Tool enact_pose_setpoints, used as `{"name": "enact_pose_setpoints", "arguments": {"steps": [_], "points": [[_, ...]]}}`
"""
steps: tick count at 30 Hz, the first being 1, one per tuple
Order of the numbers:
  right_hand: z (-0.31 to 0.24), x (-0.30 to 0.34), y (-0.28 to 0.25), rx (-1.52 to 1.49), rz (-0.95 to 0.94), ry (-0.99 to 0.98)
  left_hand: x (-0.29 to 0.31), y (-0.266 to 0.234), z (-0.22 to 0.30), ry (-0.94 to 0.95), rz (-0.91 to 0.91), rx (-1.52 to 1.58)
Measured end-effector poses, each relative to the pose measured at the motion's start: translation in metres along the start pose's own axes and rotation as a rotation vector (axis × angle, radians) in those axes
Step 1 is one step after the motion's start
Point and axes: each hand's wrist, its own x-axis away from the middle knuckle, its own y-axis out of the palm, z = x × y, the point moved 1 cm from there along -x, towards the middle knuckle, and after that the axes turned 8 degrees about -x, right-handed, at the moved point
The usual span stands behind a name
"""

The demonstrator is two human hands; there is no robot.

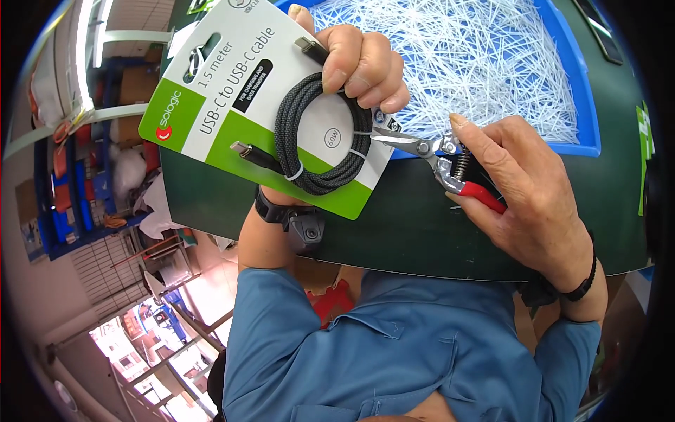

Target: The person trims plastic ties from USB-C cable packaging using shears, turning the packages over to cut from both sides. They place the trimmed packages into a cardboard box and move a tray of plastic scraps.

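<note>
A black braided cable, wound in a round coil, lies against a green-and-white hanging card tilted in the upper middle of the frame. White ties bind it to the card, and its two metal-tipped plugs stick out, one at the upper right of the coil, one at the lower left. The left hand grips the card's upper right edge, its curled fingers hiding part of the coil. Right of centre, the right hand is closed around red-handled snips. Their narrow, slightly parted blades reach the coil's right side beside a tie; whether they touch it cannot be told.

Behind the hands, a blue tray full of white strips fills the upper right, partly blocked by them. It sits on a dark green table, with a phone in the upper right corner. Shelving stands at far left.
</note>
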Motion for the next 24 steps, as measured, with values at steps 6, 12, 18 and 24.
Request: {"name": "enact_pose_setpoints", "arguments": {"steps": [6, 12, 18, 24], "points": [[0.000, 0.000, -0.002, 0.118, -0.013, -0.032, 0.001, 0.004, 0.002, -0.069, 0.031, -0.074], [0.004, 0.004, 0.002, 0.255, 0.016, -0.106, 0.011, 0.004, -0.008, -0.009, 0.177, -0.037], [0.009, 0.003, 0.000, 0.197, -0.005, -0.110, 0.012, 0.005, -0.011, -0.022, 0.208, -0.001], [0.008, -0.001, -0.008, -0.032, 0.012, 0.012, 0.009, 0.005, -0.019, 0.086, 0.188, 0.175]]}}
